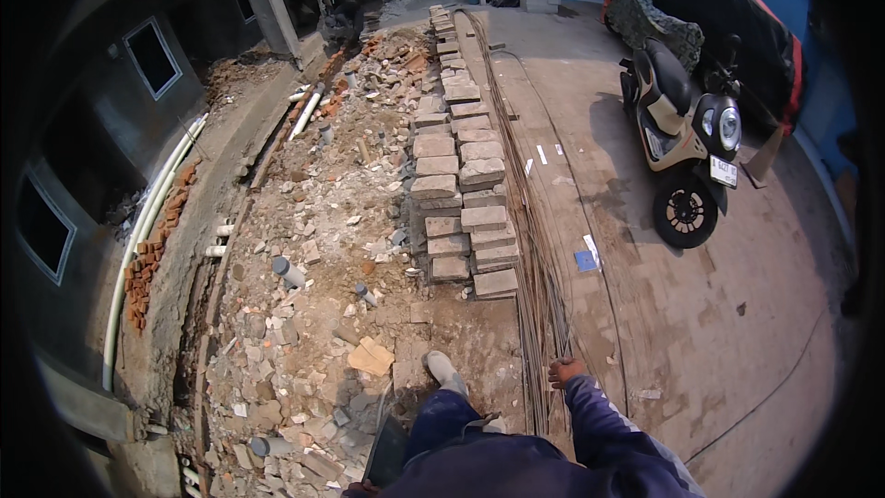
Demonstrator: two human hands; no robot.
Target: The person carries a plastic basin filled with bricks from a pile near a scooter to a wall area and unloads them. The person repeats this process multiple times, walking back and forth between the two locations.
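Observation:
My right hand (565, 372) hangs at my right side, above the bundle of thin metal rods (532, 314) on the ground. Its fingers are curled in, and nothing shows between them. Only a small part of my left hand (361, 490) shows at the lower edge, at the rim of a dark bucket-like container (387, 450). The fingers there look closed on the rim, though most of the hand is cut off. A light-coloured boot (445, 371) stands on the dirt ahead of my body.
Stacked grey paving blocks (449, 244) run away from me in rows. Rubble (313, 314) with upright pipe stubs (288, 272) covers the left. Beyond it lie a long white pipe (138, 249) and broken bricks (138, 277). A parked scooter (666, 111) stands right on paving.

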